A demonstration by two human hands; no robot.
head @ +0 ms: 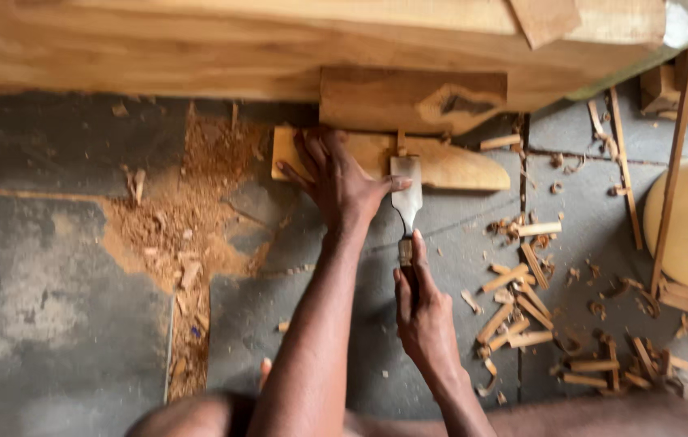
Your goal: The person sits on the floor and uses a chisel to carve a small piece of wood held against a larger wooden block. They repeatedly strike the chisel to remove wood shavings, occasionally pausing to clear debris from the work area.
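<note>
Your right hand [423, 311], nearest, grips the chisel [406, 202] handle, fingers wrapped shut. Blade lies on the flat workpiece [457, 166] at the beam's [198, 48] foot. Left hand [336, 178] presses it flat, fingers spread. Paring step; next push needs a steady brace.
</note>
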